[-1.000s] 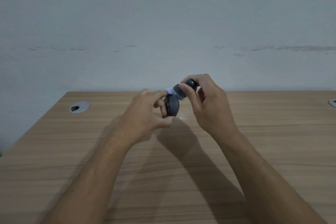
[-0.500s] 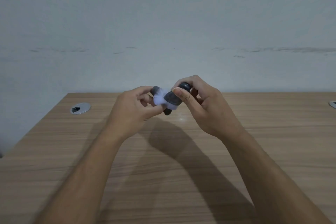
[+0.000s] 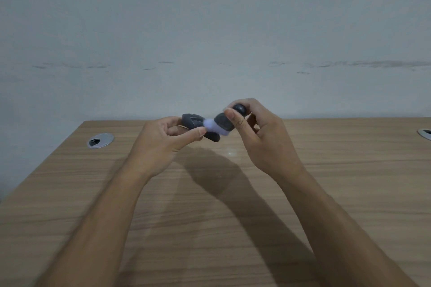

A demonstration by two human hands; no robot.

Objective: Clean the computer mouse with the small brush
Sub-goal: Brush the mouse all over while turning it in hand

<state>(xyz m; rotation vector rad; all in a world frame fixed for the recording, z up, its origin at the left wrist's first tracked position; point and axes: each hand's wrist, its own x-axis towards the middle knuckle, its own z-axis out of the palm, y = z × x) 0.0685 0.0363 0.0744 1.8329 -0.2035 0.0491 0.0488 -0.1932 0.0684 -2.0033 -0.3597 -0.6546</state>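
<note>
My left hand (image 3: 163,141) holds a dark grey computer mouse (image 3: 192,121) in the air above the wooden desk, pinched between thumb and fingers, with part of it hidden behind them. My right hand (image 3: 261,137) grips a small brush (image 3: 224,121) with a dark stubby handle and pale lilac bristles. The bristles touch the top of the mouse on its right side.
The wooden desk (image 3: 233,205) stretches below both arms and ends at a plain grey wall. A round metal cable grommet (image 3: 100,140) sits at the back left of the desk, and another grommet (image 3: 425,134) shows at the right edge.
The left hand has turned the mouse from on edge to lying flatter and shifted it left. The brush has swept across it and now sits on its right part.
</note>
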